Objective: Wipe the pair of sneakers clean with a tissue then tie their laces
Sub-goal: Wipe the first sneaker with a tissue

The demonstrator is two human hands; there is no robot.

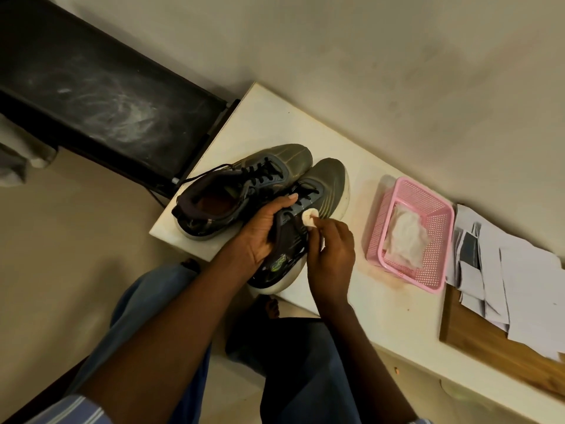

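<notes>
The right hand [331,258] pinches a small wad of tissue [309,218] between its curled fingertips and presses it against the side of the near sneaker [324,185], just beside the lowest lace eyelets. The left hand [263,234] grips that same sneaker from the other side, fingers curled over the collar and thumb stretched up along the tongue, steadying it at the near edge of the white worktop [275,117]. The far sneaker [244,182] sits touching it, toward the worktop's left corner, its black laces loose and one end trailing off over the edge. Judging by this, the task is in the wiping stage: the near sneaker is being cleaned on its side panel, whether the far one is done cannot be told, and neither pair of laces looks tied, so all the tying remains. Further right along the worktop stands a pink basket [434,209] holding more white tissue, and beyond it loose papers [519,286] lie over a wooden board [477,341].
</notes>
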